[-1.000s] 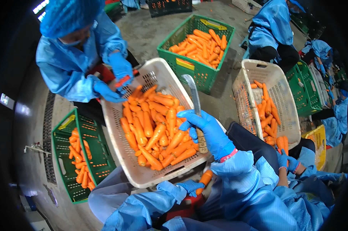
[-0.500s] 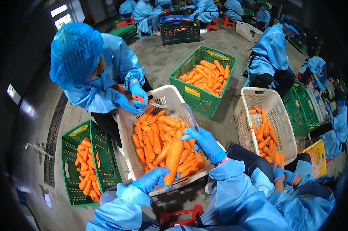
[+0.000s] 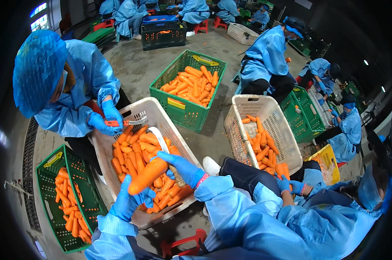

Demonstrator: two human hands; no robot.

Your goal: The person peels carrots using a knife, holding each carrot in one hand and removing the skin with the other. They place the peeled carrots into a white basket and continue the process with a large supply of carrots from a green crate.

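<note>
A large peeled carrot lies slanted in my gloved left hand, thumb along its near end and fingers beneath it. My gloved right hand is closed round a knife with a brown handle and a pale, curved blade; its fingertips are at the carrot's far end. Both hands are over a white crate holding many carrots. Across it, a co-worker's gloved hands hold a red-handled peeling knife.
Green crates of carrots stand to the left and ahead. Another white crate with carrots is to the right, beside a neighbour's hands. A red stool is below me. Several workers sit farther off.
The whole scene has shifted left in view. The carrot has turned from nearly upright to a slant, and the knife blade now shows clearly beyond my right hand.
</note>
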